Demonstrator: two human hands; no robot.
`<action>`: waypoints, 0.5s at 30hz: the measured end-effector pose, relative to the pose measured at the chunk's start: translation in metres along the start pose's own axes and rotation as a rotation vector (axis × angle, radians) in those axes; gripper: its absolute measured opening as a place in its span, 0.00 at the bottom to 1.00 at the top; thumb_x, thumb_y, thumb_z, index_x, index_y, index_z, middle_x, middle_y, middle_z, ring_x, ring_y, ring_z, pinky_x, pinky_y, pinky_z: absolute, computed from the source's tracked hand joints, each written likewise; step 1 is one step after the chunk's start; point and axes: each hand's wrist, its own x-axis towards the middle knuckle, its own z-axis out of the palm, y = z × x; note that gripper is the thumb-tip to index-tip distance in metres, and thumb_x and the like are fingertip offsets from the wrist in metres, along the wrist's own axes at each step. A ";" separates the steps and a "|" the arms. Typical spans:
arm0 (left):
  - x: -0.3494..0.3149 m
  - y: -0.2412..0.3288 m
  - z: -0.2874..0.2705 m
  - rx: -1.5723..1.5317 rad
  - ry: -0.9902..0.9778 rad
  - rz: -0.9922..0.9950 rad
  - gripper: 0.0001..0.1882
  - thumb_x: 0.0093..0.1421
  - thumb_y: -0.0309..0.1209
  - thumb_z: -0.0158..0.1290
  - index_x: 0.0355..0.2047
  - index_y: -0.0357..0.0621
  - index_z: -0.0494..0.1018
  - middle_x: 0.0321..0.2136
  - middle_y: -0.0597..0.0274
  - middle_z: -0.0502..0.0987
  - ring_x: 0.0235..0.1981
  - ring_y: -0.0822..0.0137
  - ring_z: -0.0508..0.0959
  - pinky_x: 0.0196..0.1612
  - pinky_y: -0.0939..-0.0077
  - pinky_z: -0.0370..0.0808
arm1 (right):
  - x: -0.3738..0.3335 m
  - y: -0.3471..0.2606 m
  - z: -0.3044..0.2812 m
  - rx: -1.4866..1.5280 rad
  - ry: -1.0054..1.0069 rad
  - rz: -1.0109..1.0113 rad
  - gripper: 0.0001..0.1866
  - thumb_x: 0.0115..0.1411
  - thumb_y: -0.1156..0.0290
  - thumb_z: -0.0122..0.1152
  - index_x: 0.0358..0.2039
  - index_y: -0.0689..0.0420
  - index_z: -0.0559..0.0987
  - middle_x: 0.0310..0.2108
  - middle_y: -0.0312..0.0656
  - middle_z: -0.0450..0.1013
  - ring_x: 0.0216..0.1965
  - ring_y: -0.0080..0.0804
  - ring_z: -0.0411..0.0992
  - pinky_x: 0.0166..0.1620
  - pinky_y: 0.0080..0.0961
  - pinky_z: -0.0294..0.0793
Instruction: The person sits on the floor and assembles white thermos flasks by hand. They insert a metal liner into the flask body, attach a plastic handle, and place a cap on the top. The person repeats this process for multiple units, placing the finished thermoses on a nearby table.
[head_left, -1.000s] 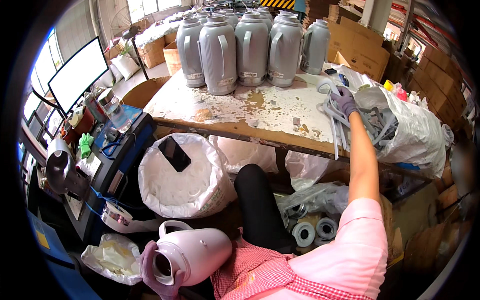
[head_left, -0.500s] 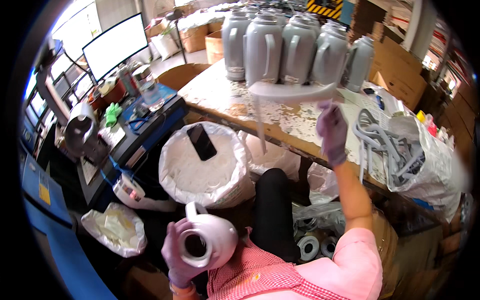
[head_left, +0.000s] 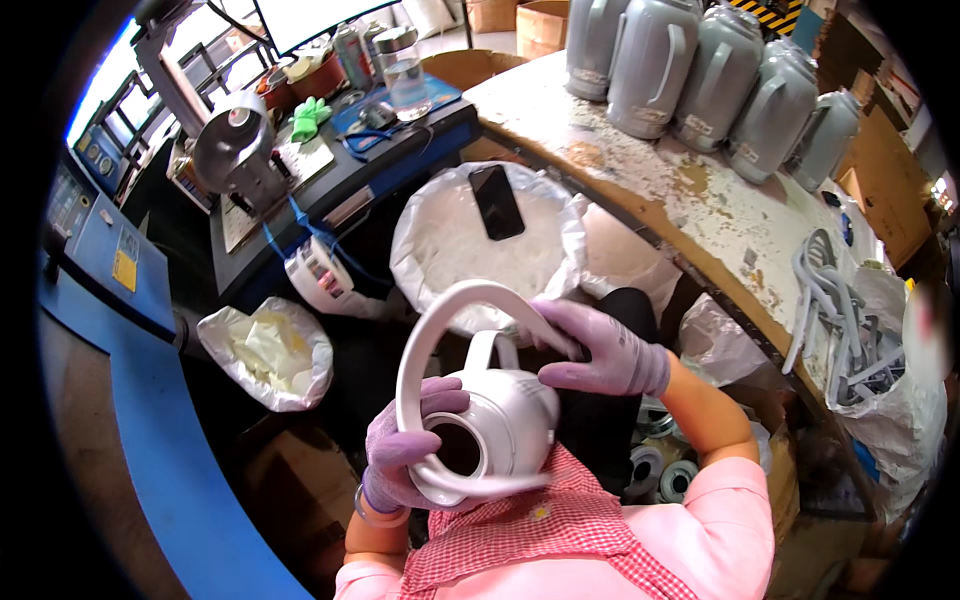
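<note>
A pale grey vacuum-jug body [head_left: 525, 410] lies tilted at my lap, its round open mouth toward me and its side handle on the far side. My left hand [head_left: 400, 450] is closed around the jug's neck. A curved pale carrying handle [head_left: 412, 350] arches over the neck, one end slightly blurred near my apron [head_left: 530, 530]. Closed on the other end of this handle is my right hand [head_left: 605, 350], beside the jug's far right side. Whether the handle's ends touch the jug's neck I cannot tell.
Several grey jugs [head_left: 650, 70] stand on the worn white table [head_left: 640, 180]. Grey handles [head_left: 830, 310] fill a bag at right. A black phone [head_left: 497, 203] lies on a white-lined sack [head_left: 430, 240]. At left are a small bag [head_left: 270, 350], a tape roll [head_left: 318, 275] and a blue machine [head_left: 140, 280].
My right hand has come down from above the table to the jug, bringing the curved handle. My left hand still holds the jug. The view has turned left and downward.
</note>
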 end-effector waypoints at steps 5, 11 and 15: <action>-0.024 -0.001 -0.005 0.154 0.103 -0.008 0.67 0.43 0.46 0.73 0.70 0.37 0.39 0.49 0.42 0.73 0.51 0.45 0.75 0.56 0.47 0.71 | -0.007 0.000 0.021 0.374 0.483 0.002 0.08 0.55 0.71 0.51 0.31 0.61 0.75 0.15 0.33 0.66 0.16 0.20 0.61 0.26 0.18 0.62; -0.050 0.004 -0.002 0.451 0.174 -0.088 0.65 0.47 0.54 0.68 0.71 0.37 0.38 0.46 0.48 0.73 0.50 0.47 0.74 0.52 0.52 0.72 | 0.018 0.027 0.063 1.599 0.644 -0.148 0.18 0.71 0.60 0.45 0.23 0.52 0.68 0.10 0.25 0.50 0.10 0.17 0.44 0.18 0.20 0.48; -0.046 0.018 -0.007 0.545 0.001 -0.152 0.66 0.47 0.52 0.68 0.71 0.41 0.33 0.48 0.48 0.72 0.50 0.48 0.74 0.52 0.52 0.73 | 0.020 0.034 0.106 1.539 0.646 0.184 0.17 0.70 0.64 0.48 0.52 0.61 0.74 0.13 0.25 0.51 0.12 0.15 0.49 0.18 0.18 0.47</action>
